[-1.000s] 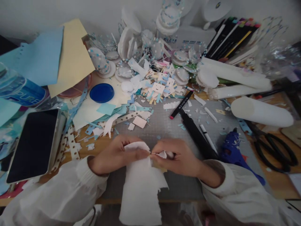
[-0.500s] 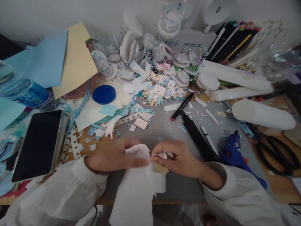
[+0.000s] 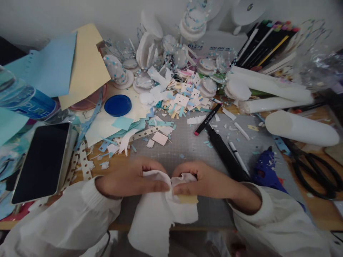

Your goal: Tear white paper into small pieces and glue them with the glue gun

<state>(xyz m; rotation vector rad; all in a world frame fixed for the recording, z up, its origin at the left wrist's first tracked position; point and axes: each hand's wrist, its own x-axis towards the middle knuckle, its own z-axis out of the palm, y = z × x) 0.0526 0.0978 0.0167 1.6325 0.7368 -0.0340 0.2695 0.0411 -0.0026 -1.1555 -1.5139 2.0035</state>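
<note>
My left hand (image 3: pixel 134 180) and my right hand (image 3: pixel 205 180) meet thumb to thumb at the near edge of the desk. Both are closed on the top of a white soft paper sheet (image 3: pixel 152 217), which hangs down over the desk edge toward my lap. The sheet's top is bunched between my fingers. A small tan piece (image 3: pixel 187 199) shows under my right thumb, against the sheet. Beneath my hands lies a grey cutting mat (image 3: pixel 184 146).
A tablet (image 3: pixel 40 162) lies at the left. A black marker (image 3: pixel 207 119), black tool (image 3: pixel 225 153), blue glue gun (image 3: pixel 264 171) and scissors (image 3: pixel 316 171) lie right of my hands. White rolls (image 3: pixel 300 128), paper scraps (image 3: pixel 182 100), a blue lid (image 3: pixel 118 105) and coloured sheets (image 3: pixel 53 67) crowd the back.
The sheet's top edge has become more crumpled between my fingers, and my right thumb now lies lower, flat along the tan piece. Both hands stayed at the desk's near edge.
</note>
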